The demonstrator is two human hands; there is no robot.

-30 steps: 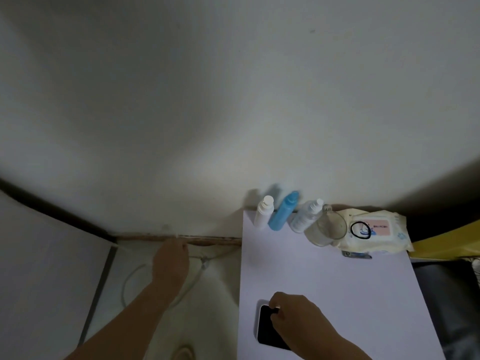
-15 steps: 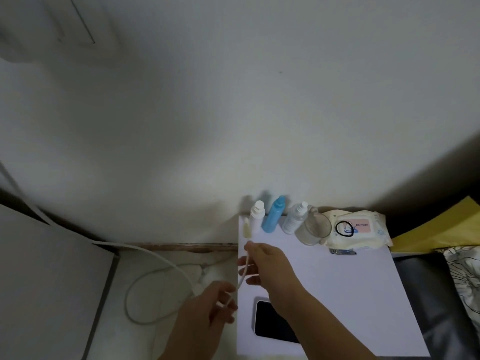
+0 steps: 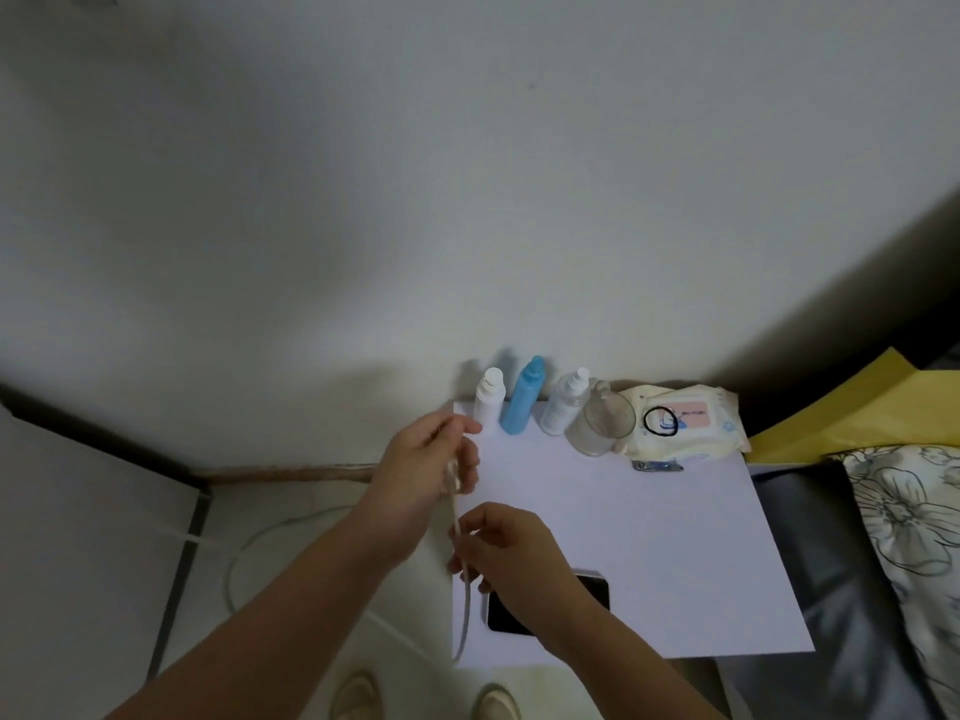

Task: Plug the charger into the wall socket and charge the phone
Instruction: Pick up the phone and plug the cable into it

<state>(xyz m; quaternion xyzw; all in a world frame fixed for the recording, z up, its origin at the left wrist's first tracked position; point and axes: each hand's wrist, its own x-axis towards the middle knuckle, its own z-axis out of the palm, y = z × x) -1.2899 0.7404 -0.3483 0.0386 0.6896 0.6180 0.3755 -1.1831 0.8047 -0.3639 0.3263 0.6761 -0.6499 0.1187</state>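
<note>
**Feed the cable end toward the phone**

Both of your hands are closed on the white charging cable (image 3: 456,517): your left hand (image 3: 423,472) pinches it high up near the back left corner of the tabletop (image 3: 649,553), and your right hand (image 3: 511,550) grips it lower, just above the phone (image 3: 545,605), which lies face up at the tabletop's front left, partly under that hand. The rest of the cable hangs off the edge toward the floor. The connector tip is hidden, so you cannot tell which hand has it. Slide your fingers along until you hold the plug itself, keep slack below, and steady the phone before lining it up. Stay clear of the bottles (image 3: 522,402) behind.
</note>
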